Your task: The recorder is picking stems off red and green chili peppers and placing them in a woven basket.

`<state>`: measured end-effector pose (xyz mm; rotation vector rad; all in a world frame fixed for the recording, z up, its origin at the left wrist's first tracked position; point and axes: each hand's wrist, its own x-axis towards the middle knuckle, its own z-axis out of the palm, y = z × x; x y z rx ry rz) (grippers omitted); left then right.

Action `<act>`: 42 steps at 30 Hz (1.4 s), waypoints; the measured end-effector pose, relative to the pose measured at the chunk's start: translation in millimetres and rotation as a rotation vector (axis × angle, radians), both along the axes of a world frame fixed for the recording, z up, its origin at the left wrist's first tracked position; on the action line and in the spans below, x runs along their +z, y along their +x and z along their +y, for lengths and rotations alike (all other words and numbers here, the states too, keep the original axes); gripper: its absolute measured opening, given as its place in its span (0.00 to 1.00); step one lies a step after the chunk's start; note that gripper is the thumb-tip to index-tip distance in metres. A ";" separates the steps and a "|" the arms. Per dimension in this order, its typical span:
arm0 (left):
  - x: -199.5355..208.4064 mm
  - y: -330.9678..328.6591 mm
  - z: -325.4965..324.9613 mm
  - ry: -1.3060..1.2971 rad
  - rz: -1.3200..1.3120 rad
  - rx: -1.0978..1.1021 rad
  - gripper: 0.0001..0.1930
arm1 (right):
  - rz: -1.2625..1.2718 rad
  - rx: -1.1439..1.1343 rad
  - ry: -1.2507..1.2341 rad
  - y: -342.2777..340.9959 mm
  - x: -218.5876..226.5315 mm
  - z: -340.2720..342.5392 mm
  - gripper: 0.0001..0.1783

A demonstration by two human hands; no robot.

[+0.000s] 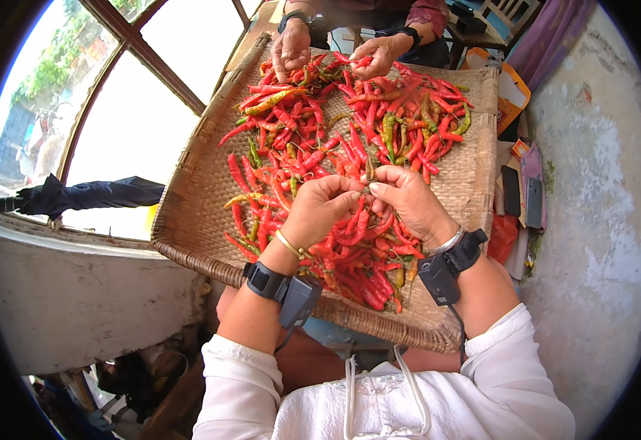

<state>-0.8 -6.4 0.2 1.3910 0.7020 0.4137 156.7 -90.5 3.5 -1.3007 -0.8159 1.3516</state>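
Observation:
Red chili peppers, some green or brownish, lie heaped on a wide woven bamboo tray. Over the middle of the heap, my two hands meet fingertip to fingertip. My right hand is closed in a pinch around a small, dull brownish chili pepper that sticks up between thumb and forefinger. Thumb and forefinger of my left hand are pressed together close beside it; whatever they grip is too small to make out. Dark devices are strapped to both my wrists.
Across the tray, a person's hands work among the far peppers. A folded dark umbrella lies along the window sill at left. Two phones and bags stand by the wall at right. A chair is behind.

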 end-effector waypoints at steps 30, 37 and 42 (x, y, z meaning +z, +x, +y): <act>-2.1 -11.0 15.5 0.416 0.197 0.097 0.08 | -0.382 0.182 -0.091 29.3 -0.9 6.3 0.10; -10.7 -8.1 9.7 0.860 0.516 -0.231 0.09 | -0.002 -0.280 0.039 36.0 -0.5 12.6 0.18; -10.0 6.6 6.6 1.025 0.687 -0.127 0.13 | -0.898 0.241 0.130 19.6 -33.3 15.9 0.18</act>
